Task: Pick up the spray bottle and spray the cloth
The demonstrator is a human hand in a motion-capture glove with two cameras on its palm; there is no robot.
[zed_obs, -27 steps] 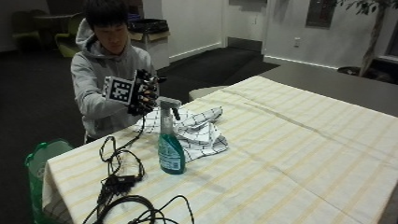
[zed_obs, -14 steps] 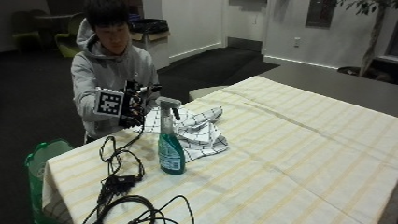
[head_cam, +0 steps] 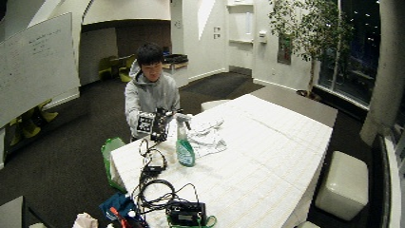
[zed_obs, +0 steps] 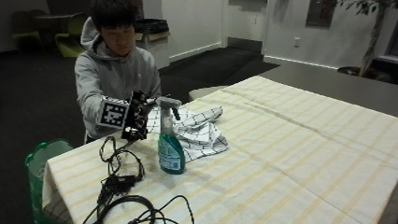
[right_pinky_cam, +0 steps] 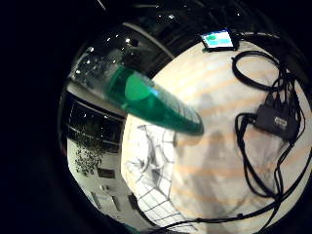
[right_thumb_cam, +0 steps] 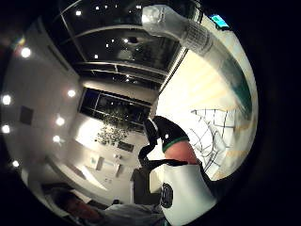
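The fingers of the gloved right hand hang loosely spread and close on nothing; the hand hovers just beside the spray bottle, level with its white trigger head and not touching it as far as I can see. The spray bottle stands upright on the table, which is covered in a pale striped tablecloth, and it holds blue-green liquid. Just behind the bottle, on the side away from the table's near edge, the checked cloth lies crumpled, its edge close to the bottle's base. On the bottle's other side, toward the table's corner, black cables trail across the tablecloth. From the palm, the bottle looms close, with the cloth beyond it.
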